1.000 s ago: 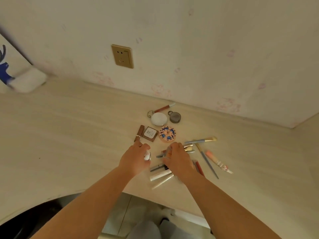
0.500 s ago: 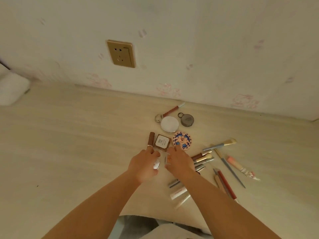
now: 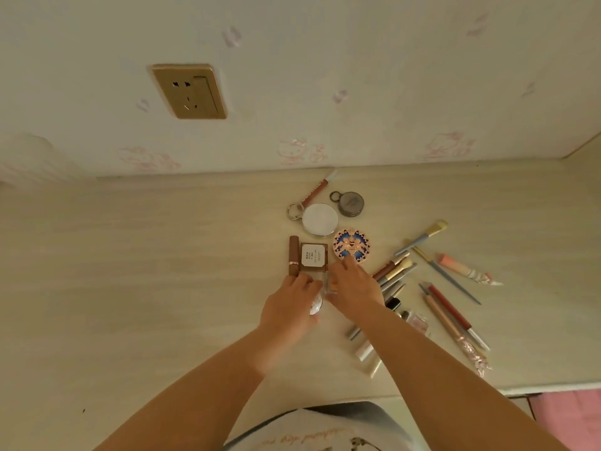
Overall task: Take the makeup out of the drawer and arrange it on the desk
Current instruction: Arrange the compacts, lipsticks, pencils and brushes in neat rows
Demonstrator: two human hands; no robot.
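Makeup lies spread on the pale wooden desk (image 3: pixel 146 271). My left hand (image 3: pixel 289 307) grips a small white round item (image 3: pixel 316 305), just below a brown lipstick tube (image 3: pixel 293 255) and a square brown compact (image 3: pixel 313 255). My right hand (image 3: pixel 354 288) pinches a small clear case (image 3: pixel 331 283) next to that compact. Behind them sit a white round compact (image 3: pixel 320 219), a grey round tin (image 3: pixel 350 204) and a patterned blue-and-pink compact (image 3: pixel 351 245). Brushes (image 3: pixel 395 270) fan out to the right of my right hand.
Pencils (image 3: pixel 450 315) and a pink tube (image 3: pixel 458 265) lie further right, near the desk's front edge. Small tubes (image 3: pixel 364 349) sit under my right forearm. A gold wall socket (image 3: pixel 188 91) is on the wall behind. A keyring pen (image 3: pixel 312 196) lies by the wall.
Both hands have moved away from the brush pile toward the square compact and lipstick, carrying the white item and the clear case. The camera has tilted closer to the desk.
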